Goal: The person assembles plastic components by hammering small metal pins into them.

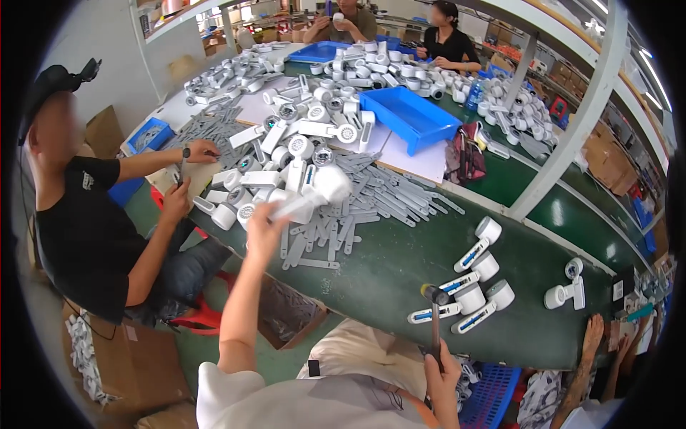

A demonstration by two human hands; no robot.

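My left hand (263, 232) is closed on the handle end of a white handheld fan body (331, 186), smeared by motion, above the near side of a heap of similar parts. My right hand (444, 375) grips the handle of a small mallet (436, 325) at the bench's near edge. Its dark and yellowish head is close to several white fan bodies (470, 298) lying together, their handles uncovered with blue cells inside. Flat grey strips (386, 193) are spread beneath and to the right of the held piece.
A blue tray (411, 118) sits tilted among the heaped white parts on the green bench (371, 275). To the left, a seated co-worker (89, 207) handles something small. A metal post (564, 143) rises at the right. An open carton (286, 318) stands below the near edge.
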